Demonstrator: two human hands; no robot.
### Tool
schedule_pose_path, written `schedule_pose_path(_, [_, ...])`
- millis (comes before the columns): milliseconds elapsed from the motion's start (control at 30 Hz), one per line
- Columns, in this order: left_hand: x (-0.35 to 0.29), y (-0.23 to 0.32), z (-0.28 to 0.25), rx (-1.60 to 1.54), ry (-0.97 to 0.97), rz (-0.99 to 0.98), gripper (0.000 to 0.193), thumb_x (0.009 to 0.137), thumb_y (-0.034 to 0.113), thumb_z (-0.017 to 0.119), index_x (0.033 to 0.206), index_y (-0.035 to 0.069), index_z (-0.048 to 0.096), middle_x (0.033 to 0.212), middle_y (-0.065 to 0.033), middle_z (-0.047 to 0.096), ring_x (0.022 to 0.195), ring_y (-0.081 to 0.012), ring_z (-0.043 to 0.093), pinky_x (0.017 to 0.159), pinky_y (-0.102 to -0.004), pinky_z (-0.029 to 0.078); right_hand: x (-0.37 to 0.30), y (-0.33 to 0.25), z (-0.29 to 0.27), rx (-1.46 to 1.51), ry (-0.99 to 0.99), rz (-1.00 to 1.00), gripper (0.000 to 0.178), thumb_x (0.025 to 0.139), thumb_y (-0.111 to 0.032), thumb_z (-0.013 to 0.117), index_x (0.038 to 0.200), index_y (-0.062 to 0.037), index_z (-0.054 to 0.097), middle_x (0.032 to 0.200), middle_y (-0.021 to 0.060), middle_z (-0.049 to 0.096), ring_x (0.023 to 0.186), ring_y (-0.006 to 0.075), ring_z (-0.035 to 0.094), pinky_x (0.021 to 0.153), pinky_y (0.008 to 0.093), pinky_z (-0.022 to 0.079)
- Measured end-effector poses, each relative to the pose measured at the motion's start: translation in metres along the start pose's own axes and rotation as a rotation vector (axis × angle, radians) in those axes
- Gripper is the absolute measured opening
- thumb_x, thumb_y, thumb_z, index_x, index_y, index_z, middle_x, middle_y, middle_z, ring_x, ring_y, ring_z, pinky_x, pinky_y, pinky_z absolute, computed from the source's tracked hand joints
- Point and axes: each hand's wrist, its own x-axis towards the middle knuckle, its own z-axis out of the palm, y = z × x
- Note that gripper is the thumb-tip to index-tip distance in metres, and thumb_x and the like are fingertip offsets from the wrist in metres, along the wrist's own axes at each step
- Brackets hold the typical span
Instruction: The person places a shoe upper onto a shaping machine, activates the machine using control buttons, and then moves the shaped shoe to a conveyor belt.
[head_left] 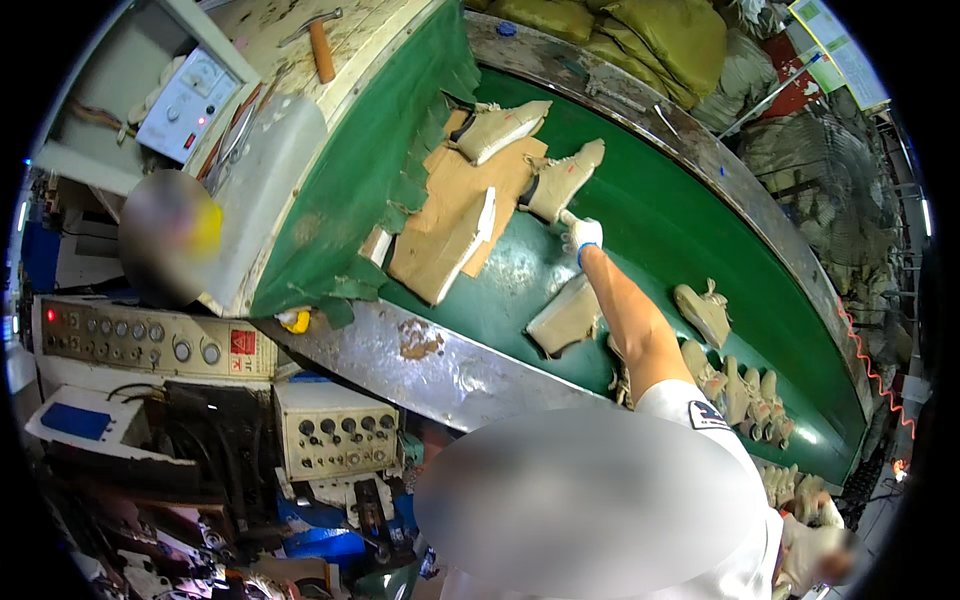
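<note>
My right arm, in a short white sleeve, reaches over a green conveyor belt [510,270]. On my right hand [582,236] is a white glove, and there is a blue band at the wrist. Its fingers are drawn together at the near end of a beige shoe [570,180] with a dark collar, touching it. Part of that grip is too small to make out. Left of this shoe lies brown cardboard [500,185] bearing another beige shoe [495,130] and a large tan piece with a white edge [445,250]. My left hand does not show; a grey blur covers the lower middle.
Closer to me are a tan shoe piece [565,315] and a single shoe [703,315]; several shoes [750,395] stand in a row toward the lower right. A metal rail [450,355] edges the belt. Control boxes [340,430] and a hammer [318,45] are at left. Other people work nearby.
</note>
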Motion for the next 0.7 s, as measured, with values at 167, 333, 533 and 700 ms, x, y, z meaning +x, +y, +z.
schedule_pose_path(167, [0.015,0.043,0.015,-0.129,-0.083,-0.130,0.050,0.084,0.024,0.082,0.121,-0.005,0.067,0.111,-0.0172,0.071,0.096,-0.0278,0.064,0.084,-0.0423,0.054,0.098,-0.025,0.036,-0.038,0.101,-0.204,0.090,0.071,-0.048,0.089,0.131,0.0095,0.054,0.125,0.0256,0.067,0.108,0.0322,0.069,0.092,0.0387,0.055])
schedule_pose_path(333, [0.006,0.034,-0.001,-0.196,-0.085,-0.234,0.051,0.083,0.021,0.082,0.123,-0.005,0.066,0.113,-0.0166,0.070,0.097,-0.0278,0.064,0.087,-0.0427,0.053,0.097,-0.020,0.057,0.186,-0.063,-0.192,0.054,0.080,-0.019,0.085,0.125,0.0022,0.064,0.115,0.0175,0.072,0.097,0.0301,0.072,0.085,0.0437,0.058])
schedule_pose_path(533, [0.008,-0.005,-0.023,-0.432,-0.127,-0.342,0.052,0.082,0.019,0.082,0.126,-0.004,0.065,0.116,-0.0160,0.070,0.099,-0.0279,0.063,0.090,-0.0433,0.052,-0.041,-0.007,-0.012,0.752,-0.813,0.060,0.063,0.090,-0.029,0.076,0.142,-0.0024,0.051,0.139,0.0171,0.059,0.119,0.0361,0.062,0.102,0.0530,0.053])
schedule_pose_path(700, [-0.008,-0.006,-0.040,-0.363,0.024,-0.348,0.056,0.076,0.020,0.085,0.125,-0.002,0.068,0.118,-0.0139,0.070,0.099,-0.0256,0.062,0.089,-0.0428,0.052,-0.258,0.042,-0.005,1.041,-0.955,0.323,0.055,0.097,-0.043,0.062,0.139,-0.0079,0.056,0.137,0.0155,0.061,0.119,0.0317,0.061,0.105,0.0487,0.050])
